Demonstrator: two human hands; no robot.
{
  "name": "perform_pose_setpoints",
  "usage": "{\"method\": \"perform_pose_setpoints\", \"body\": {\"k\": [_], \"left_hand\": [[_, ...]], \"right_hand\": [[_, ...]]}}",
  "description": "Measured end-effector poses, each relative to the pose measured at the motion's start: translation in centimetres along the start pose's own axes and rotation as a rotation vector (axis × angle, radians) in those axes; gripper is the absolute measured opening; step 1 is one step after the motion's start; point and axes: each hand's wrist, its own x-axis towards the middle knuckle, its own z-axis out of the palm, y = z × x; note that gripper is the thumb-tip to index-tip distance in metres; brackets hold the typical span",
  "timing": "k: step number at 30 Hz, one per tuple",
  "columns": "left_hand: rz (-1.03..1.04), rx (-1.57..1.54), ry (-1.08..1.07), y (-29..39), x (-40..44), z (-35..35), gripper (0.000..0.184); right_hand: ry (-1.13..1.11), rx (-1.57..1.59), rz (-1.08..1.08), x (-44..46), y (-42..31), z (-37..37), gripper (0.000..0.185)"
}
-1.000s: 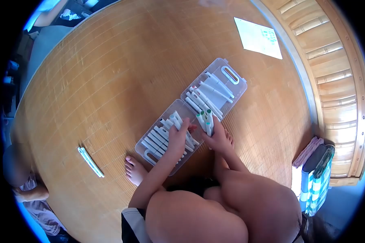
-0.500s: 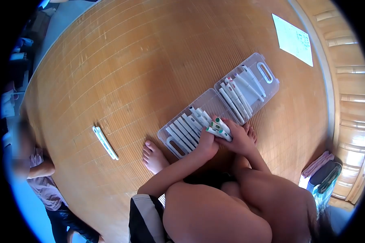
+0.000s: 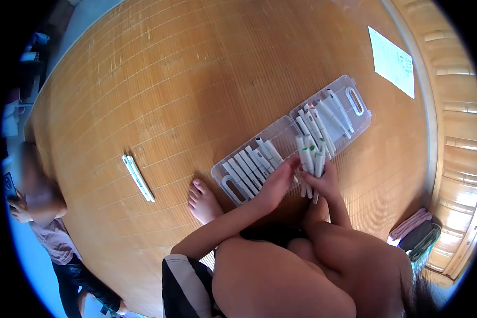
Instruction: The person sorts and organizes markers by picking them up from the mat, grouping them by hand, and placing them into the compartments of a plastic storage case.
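An open clear plastic case [image 3: 290, 117] lies on the mat, with white markers in both halves. My right hand [image 3: 325, 182] is wrapped round a bundle of several white markers [image 3: 311, 153], some with green ends, above the case's middle. Beside the bundle, my left hand [image 3: 279, 185] is over the near edge of the left half; its fingers are raised and partly bunched, and whether they hold anything is unclear. A row of markers [image 3: 247, 170] fills the left half. More markers [image 3: 318, 124] rest in the right half.
Two white markers [image 3: 138, 178] lie together at the left of the mat [image 3: 185, 90]. A printed sheet [image 3: 392, 61] is at the upper right, near a wooden rail [image 3: 458, 164]. Folded cloths [image 3: 416, 230] are at the right. Another person [image 3: 53, 233] holds a phone at the left.
The marker bundle was in my right hand with its ends toward my left hand; now it points up and away over the case. My left hand has come away from it. The view has shifted.
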Motion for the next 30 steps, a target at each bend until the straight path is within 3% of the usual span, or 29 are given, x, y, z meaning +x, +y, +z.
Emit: {"method": "perform_pose_setpoints", "body": {"k": [1,3,4,5,7,10,13,20,27,30], "left_hand": [[-0.007,0.005,0.006,0.6,-0.8,0.0,0.060],[0.494,1.614,-0.129,3.0,-3.3,-0.4,0.062],[0.431,1.863,-0.181,3.1,-3.8,-0.9,0.067],[0.418,1.866,-0.199,3.1,-3.9,-1.5,0.067],[0.339,2.203,-0.073,2.8,-3.5,-2.6,0.066],[0.332,2.224,-0.092,2.8,-2.4,-2.8,0.066],[0.339,2.277,-0.151,3.1,-1.2,-3.1,0.065],[0.382,2.273,-0.192,3.3,-1.0,-3.3,0.066],[0.398,2.301,-0.167,3.3,-1.3,-3.0,0.068],[0.328,2.281,-0.075,3.3,-1.5,-3.0,0.071]], "right_hand": [[0.059,0.062,0.002,0.0,0.5,-0.2,0.039],[0.093,0.028,0.031,0.0,1.5,-0.4,0.037],[0.074,0.031,0.042,0.0,1.2,-0.5,0.038],[0.061,0.032,0.050,-0.1,1.0,-0.6,0.038],[0.063,0.088,0.146,-0.3,1.1,-0.5,0.037],[0.052,-0.156,0.058,-0.4,1.4,-0.6,0.030],[0.106,0.037,0.030,-0.3,1.3,-0.6,0.037],[0.119,0.134,0.111,-0.4,2.1,-0.9,0.038],[0.100,-0.082,0.040,0.4,1.7,-0.3,0.036],[0.056,-0.214,-0.113,1.2,1.8,0.1,0.039]]}}
